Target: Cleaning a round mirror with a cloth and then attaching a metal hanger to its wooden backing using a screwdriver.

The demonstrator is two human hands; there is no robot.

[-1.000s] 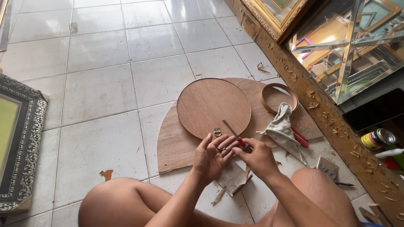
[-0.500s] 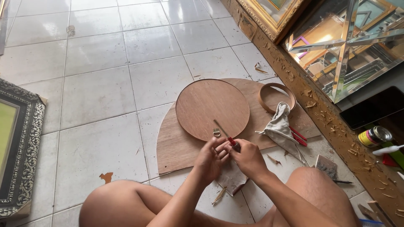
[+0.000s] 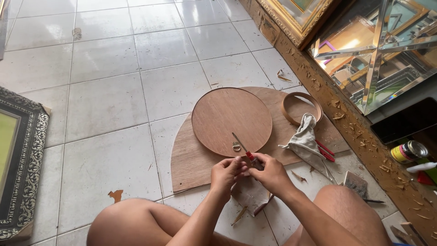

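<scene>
Head view, looking down at the tiled floor where you sit. Your right hand (image 3: 272, 174) closes its fingers around the red handle of a slim screwdriver (image 3: 241, 146), whose metal shaft runs up and to the left, away from you, its tip resting on the round brown wooden disc (image 3: 231, 119). Just beside the shaft, on the disc's near edge, lies a small metal ring hanger (image 3: 236, 146), closer to your left hand. Your left hand (image 3: 226, 174) meets the right at the handle, fingers curled; whether it pinches anything small cannot be told. The disc lies on a larger semicircular plywood board (image 3: 191, 159). To the right, a shallow round wooden hoop (image 3: 301, 108) holds nothing visible; a grey rag (image 3: 307, 141) drapes over its near rim.
</scene>
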